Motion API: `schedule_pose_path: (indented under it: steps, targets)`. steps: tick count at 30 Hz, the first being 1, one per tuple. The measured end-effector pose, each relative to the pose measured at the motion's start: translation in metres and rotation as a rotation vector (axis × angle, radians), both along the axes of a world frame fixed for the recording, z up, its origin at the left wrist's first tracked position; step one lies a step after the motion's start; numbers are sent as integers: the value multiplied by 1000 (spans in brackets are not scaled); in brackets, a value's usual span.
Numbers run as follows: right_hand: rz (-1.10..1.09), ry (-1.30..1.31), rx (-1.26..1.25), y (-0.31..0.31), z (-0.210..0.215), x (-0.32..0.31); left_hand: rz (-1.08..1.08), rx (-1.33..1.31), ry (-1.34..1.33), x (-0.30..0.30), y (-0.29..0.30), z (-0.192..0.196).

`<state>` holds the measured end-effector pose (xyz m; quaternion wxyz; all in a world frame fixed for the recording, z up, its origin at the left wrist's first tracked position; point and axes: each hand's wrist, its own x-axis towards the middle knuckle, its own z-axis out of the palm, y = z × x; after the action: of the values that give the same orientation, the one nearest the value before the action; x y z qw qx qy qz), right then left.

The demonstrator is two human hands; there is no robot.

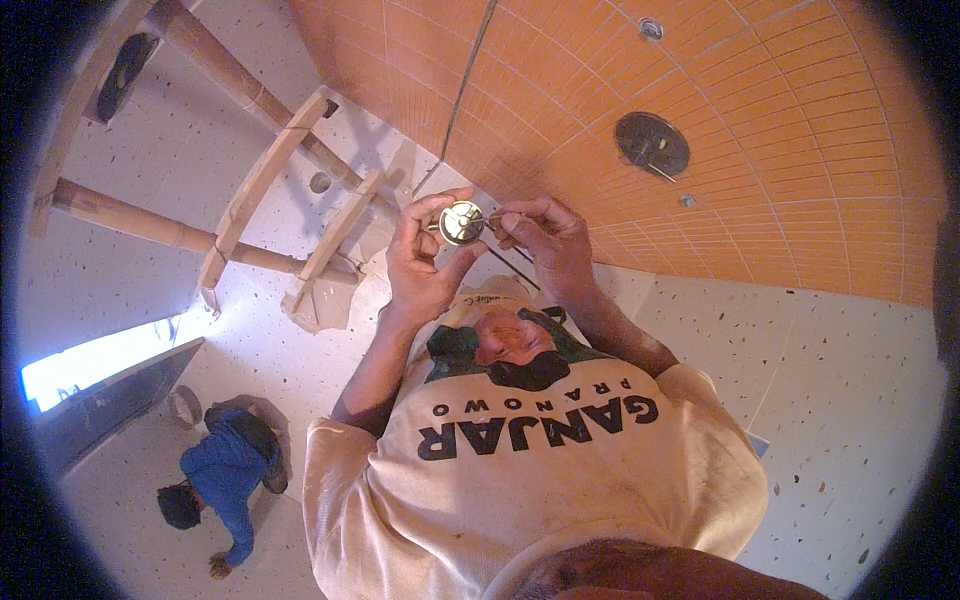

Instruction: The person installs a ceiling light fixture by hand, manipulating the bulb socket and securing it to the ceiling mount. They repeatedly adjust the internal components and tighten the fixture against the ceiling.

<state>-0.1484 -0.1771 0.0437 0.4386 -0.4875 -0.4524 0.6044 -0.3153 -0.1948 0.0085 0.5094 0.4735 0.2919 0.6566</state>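
Note:
My left hand [424, 258] grips a small round metal fitting [461, 223] by its rim, in front of my chest. The fitting has a bright, spoked face turned up toward me; its exact kind I cannot make out. My right hand [548, 243] is closed at the fitting's right side, with thumb and fingertips pinched on a thin piece [491, 220] that reaches the fitting. Below the fingers a thin dark rod [513, 268] slants down toward my shirt; what it is fixed to is hidden.
An orange tiled wall [780, 200] rises ahead, with a round dark disc [652, 145] on it. At left stands a bamboo-and-wood ladder [240, 195]. A person in blue [232, 455] crouches on the speckled floor [840, 400] at lower left, near a dark panel [115, 400].

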Motion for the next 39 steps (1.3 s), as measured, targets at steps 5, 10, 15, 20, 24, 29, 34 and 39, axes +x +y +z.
schedule_pose_path:
  steps: [5, 10, 15, 20, 24, 29, 34, 39]
  targets:
    - [-22, -40, 44, -4, 1, 0, -27, -17, -10, 2, 0, 5]
    - [25, -50, 68, -3, 1, 2, -25, -40, -36, 1, 0, 3]
    - [92, 64, -42, -2, -1, 6, -5, -51, -2, 2, 1, 4]
    - [181, 508, -196, 2, -1, 14, 20, -40, 70, 0, 2, 6]
    - [167, 496, -220, 4, -6, 18, 15, -37, 67, 1, 5, 5]
    - [127, 120, -78, 7, 3, 14, 0, -68, 53, -2, 7, 6]
    - [23, -46, 47, 10, 7, 5, 2, -24, 102, -2, 12, 5]
    - [62, -191, 145, 16, -2, 10, 23, -38, 148, -5, 16, 10]
